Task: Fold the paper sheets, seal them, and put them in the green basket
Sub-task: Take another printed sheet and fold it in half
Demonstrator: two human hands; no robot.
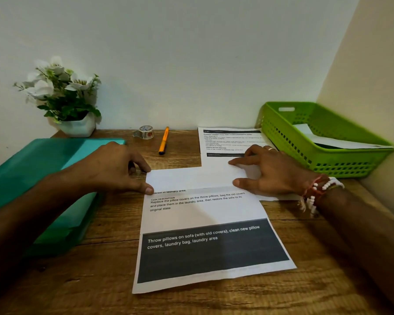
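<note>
We are on the first fold. The sheet (203,214) lies printed side up on the surface (100,280), in front of us, with its top flap (191,178) turned down over the text. The left grip (121,169) grasps nothing: its thumb and bent fingertips press on the flap's left end. The right grip (266,173) is released too, its forefinger and thumb flat on the flap's right end.

To do this well, we should check that the flap's side edges line up with the sheet's sides. Then we pin one end and run a finger along the crease to the other end, pressing firmly so that it stays flat. The second sheet (228,142) lies partly under the right grip and must not get caught in the fold.

Our count: two sheets on the surface, one tape roll (146,132), one orange pen (163,140), one teal folder (39,169), one flower pot (77,127) and one green basket (289,142) at the right. The basket holds at least one folded paper (341,143). Its near wall hides the bottom, so there may be more.
</note>
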